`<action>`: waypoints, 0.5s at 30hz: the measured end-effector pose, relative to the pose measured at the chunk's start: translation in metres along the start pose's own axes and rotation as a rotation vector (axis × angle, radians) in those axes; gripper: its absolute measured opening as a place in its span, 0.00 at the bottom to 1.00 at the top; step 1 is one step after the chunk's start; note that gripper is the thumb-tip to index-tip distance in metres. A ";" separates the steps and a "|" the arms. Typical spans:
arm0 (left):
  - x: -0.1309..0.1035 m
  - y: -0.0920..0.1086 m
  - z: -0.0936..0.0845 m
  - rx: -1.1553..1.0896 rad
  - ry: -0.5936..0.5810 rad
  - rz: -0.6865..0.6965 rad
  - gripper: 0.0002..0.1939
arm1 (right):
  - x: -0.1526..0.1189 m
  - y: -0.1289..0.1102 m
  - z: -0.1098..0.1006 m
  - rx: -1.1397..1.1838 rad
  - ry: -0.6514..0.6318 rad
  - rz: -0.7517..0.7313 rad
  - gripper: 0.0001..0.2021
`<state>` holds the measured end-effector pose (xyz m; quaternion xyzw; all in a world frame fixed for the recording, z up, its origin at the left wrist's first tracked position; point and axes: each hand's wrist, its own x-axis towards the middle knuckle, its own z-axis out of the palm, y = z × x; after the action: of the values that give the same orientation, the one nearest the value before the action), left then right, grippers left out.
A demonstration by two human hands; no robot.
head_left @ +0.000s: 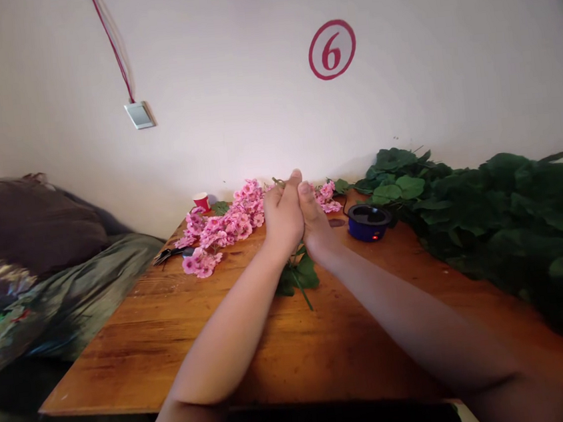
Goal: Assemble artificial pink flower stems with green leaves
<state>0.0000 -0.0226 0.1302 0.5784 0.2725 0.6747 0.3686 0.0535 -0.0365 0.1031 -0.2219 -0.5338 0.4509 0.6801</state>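
Above the middle of the table, my left hand and my right hand are pressed together, thumbs up. A bit of green stem pokes out at the top of my left hand, whose fingers are closed around it. My right hand's fingers are mostly hidden; it looks closed, but what it grips does not show. Below the hands, green leaves with a stalk show between my forearms; whether they join the held stem is hidden. Pink flower sprays lie behind and to the left of my hands.
On the wooden table, a blue pot with a lit red light stands right of my hands. A large heap of green leaves covers the right side. A red-and-white cup and dark-handled scissors-like tool are at left.
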 end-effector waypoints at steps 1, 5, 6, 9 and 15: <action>0.000 0.000 0.000 -0.015 -0.005 -0.017 0.23 | 0.000 -0.001 0.000 -0.003 -0.006 0.007 0.23; 0.001 0.003 0.001 -0.056 0.000 -0.074 0.22 | 0.003 -0.003 -0.001 -0.105 0.048 -0.003 0.24; 0.001 0.005 0.002 -0.064 -0.002 -0.083 0.22 | 0.003 -0.003 -0.001 -0.130 0.056 -0.021 0.24; -0.002 0.009 0.004 -0.081 -0.038 -0.096 0.21 | 0.000 -0.001 -0.003 -0.152 0.067 -0.086 0.24; -0.010 0.016 0.013 -0.041 -0.145 -0.050 0.25 | -0.008 0.000 -0.005 -0.153 0.193 -0.208 0.24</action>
<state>0.0106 -0.0409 0.1397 0.6112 0.2452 0.6272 0.4159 0.0574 -0.0427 0.0969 -0.2592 -0.5188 0.3125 0.7523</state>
